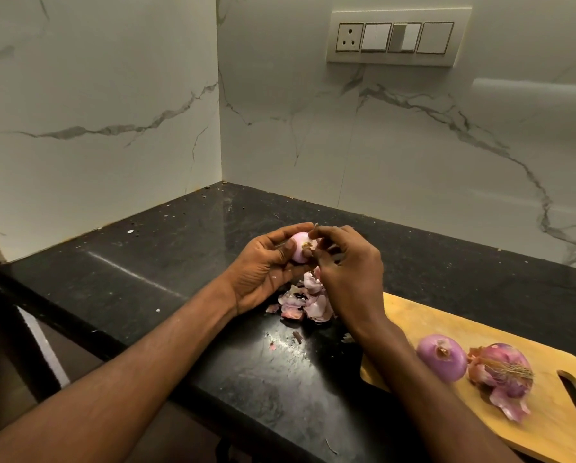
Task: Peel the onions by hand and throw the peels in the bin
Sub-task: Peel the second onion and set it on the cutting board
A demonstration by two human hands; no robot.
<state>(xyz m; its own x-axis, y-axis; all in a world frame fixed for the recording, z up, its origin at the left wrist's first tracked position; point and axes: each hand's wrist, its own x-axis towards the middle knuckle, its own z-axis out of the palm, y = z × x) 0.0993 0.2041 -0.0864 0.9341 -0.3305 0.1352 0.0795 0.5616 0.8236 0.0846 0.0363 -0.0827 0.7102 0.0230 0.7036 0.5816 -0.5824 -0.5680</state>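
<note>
My left hand (266, 265) cups a small pale purple onion (300, 248) above the black counter, fingers curled around it. My right hand (345, 262) is at the onion's root end, its fingertips pinching a bit of skin there. Under the hands lies a heap of pink onion peels (305, 302). On the wooden cutting board (547, 429) at the right sit a peeled purple onion (441, 357) and an onion with loose papery skin and roots (501, 375). No bin is in view.
The black stone counter (146, 262) runs into a corner of white marble walls. A switch panel with a socket (396, 38) is high on the right wall. Small peel scraps (296, 337) dot the counter near its front edge.
</note>
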